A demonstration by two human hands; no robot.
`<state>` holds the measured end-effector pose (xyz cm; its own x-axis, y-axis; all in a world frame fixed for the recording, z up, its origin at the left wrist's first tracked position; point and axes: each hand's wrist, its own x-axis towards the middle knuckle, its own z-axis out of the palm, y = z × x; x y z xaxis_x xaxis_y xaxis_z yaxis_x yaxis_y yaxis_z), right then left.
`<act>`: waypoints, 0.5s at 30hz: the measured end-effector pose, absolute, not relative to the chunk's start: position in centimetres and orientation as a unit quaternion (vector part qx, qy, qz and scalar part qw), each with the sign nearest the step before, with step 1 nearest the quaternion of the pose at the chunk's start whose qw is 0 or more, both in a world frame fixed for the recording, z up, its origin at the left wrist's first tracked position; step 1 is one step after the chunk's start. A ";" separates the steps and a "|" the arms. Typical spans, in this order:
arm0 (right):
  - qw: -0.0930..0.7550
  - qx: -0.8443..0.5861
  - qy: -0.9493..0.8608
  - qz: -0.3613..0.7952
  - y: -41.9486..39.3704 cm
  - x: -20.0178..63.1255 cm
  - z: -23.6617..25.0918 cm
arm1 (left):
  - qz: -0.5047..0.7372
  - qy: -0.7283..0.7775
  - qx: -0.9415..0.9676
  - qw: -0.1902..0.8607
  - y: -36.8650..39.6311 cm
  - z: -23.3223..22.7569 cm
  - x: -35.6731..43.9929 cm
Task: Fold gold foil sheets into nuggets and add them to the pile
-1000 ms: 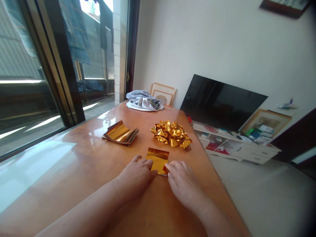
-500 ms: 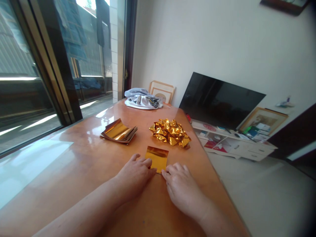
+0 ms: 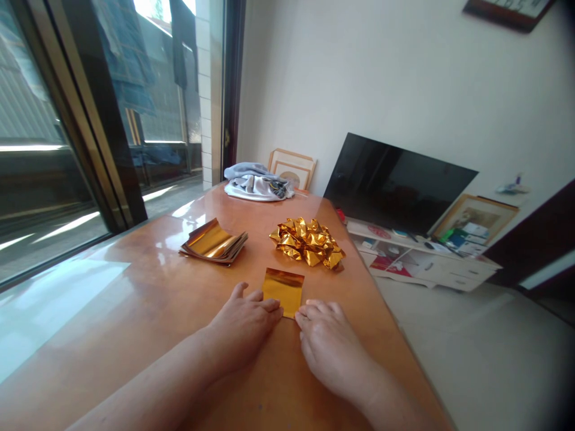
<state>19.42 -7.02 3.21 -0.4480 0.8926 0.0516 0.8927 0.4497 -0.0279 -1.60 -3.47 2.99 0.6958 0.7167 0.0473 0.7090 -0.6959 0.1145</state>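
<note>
On the wooden table (image 3: 179, 335) lies a small sheet of gold foil paper (image 3: 283, 290), its shiny face up. My left hand (image 3: 245, 317) grips the sheet's near left corner, thumb and fingertips pressed together there, with one finger raised away from the rest. At the near right corner, the bent fingers of my right hand (image 3: 330, 335) are closed on the edge. Both thumbs are partly hidden. Beyond the sheet sits a heap of folded gold foil pieces (image 3: 308, 242). A loose stack of gold foil sheets (image 3: 215, 242) rests to the left of it.
A bundle of pale cloth (image 3: 256, 182) lies at the table's far end, with picture frames (image 3: 291, 167) behind it. Past the table's right edge stand a low white cabinet (image 3: 431, 263) and a large television (image 3: 399, 185). Glass sliding doors (image 3: 130, 120) line the left side.
My fingers have shifted slightly along the sheet's near edge, and the left fingertips have come down closer to it. The view has moved a little; the heap and stack stay put.
</note>
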 end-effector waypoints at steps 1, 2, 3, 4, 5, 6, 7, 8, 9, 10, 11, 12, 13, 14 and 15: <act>0.032 -0.530 -0.847 -0.004 -6.9 19.5 3.2 | 0.044 0.388 0.920 0.044 -3.5 3.0 -1.6; 0.036 -0.534 -0.845 -0.008 -6.8 19.5 3.1 | 0.043 0.388 0.920 0.043 -3.5 3.0 -1.6; 0.038 -0.534 -0.845 -0.010 -6.7 19.4 2.9 | 0.043 0.389 0.919 0.043 -3.5 3.0 -1.6; 0.038 -0.529 -0.848 -0.008 -6.6 19.3 2.7 | 0.042 0.389 0.919 0.043 -3.5 2.9 -1.6; 0.036 -0.519 -0.854 -0.001 -6.7 19.2 2.5 | 0.040 0.390 0.919 0.044 -3.4 2.9 -1.6; 0.030 -0.507 -0.861 0.013 -6.7 19.0 2.2 | 0.040 0.390 0.919 0.044 -3.4 2.8 -1.6; 0.023 -0.496 -0.867 0.029 -6.8 18.8 2.0 | 0.039 0.390 0.919 0.043 -3.4 2.8 -1.6; 0.015 -0.490 -0.871 0.047 -7.0 18.5 1.8 | 0.039 0.390 0.919 0.042 -3.4 2.7 -1.6; 0.008 -0.488 -0.871 0.062 -7.1 18.3 1.6 | 0.040 0.390 0.919 0.040 -3.4 2.7 -1.6; 0.002 -0.488 -0.869 0.074 -7.3 18.0 1.4 | 0.040 0.391 0.919 0.039 -3.4 2.7 -1.6; -0.002 -0.492 -0.867 0.081 -7.4 17.9 1.3 | 0.040 0.393 0.918 0.039 -3.4 2.8 -1.6; -0.005 -0.497 -0.864 0.085 -7.5 17.8 1.3 | 0.040 0.395 0.917 0.041 -3.5 2.8 -1.6; -0.007 -0.502 -0.860 0.087 -7.5 17.7 1.3 | 0.040 0.396 0.916 0.042 -3.5 2.8 -1.6; -0.010 -0.507 -0.857 0.089 -7.6 17.7 1.3 | 0.039 0.397 0.916 0.042 -3.5 2.8 -1.6; -0.012 -0.511 -0.855 0.091 -7.6 17.8 1.4 | 0.037 0.397 0.916 0.042 -3.4 2.8 -1.6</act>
<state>17.79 -7.59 1.36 -0.4776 0.8712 -0.1136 0.8756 0.4614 -0.1431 -1.64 -3.45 2.79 0.6823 0.7302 0.0352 0.7239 -0.6816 0.1064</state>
